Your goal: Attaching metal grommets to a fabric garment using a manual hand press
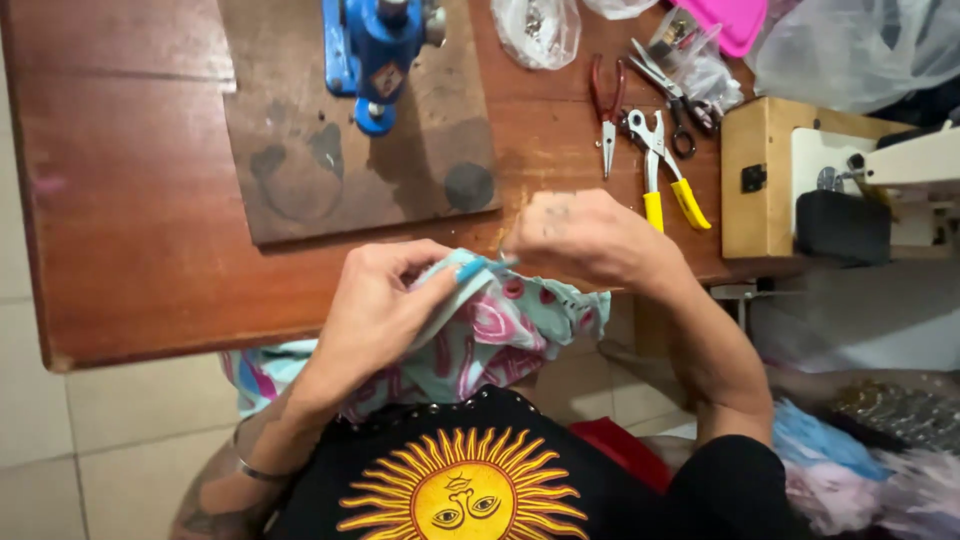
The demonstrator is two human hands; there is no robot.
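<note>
A person's left hand (385, 300) grips a bunched piece of pale blue fabric with pink swirls (500, 335), fingers closed around its upper fold, at the near edge of a reddish wooden surface (130, 200). Just right of the fabric's peak, the right hand (585, 238) is curled shut, pinching a small blue item (480, 267) against the cloth (too small to identify). Beyond the fabric, a dark stained board (300, 170) carries a blue press tool (375, 50). To the fabric's far right lie red-handled pliers (606, 105), yellow-handled pliers (662, 170) and scissors (668, 95), near clear plastic bags (535, 30). Right of the fabric stands a sewing machine (850, 185).
</note>
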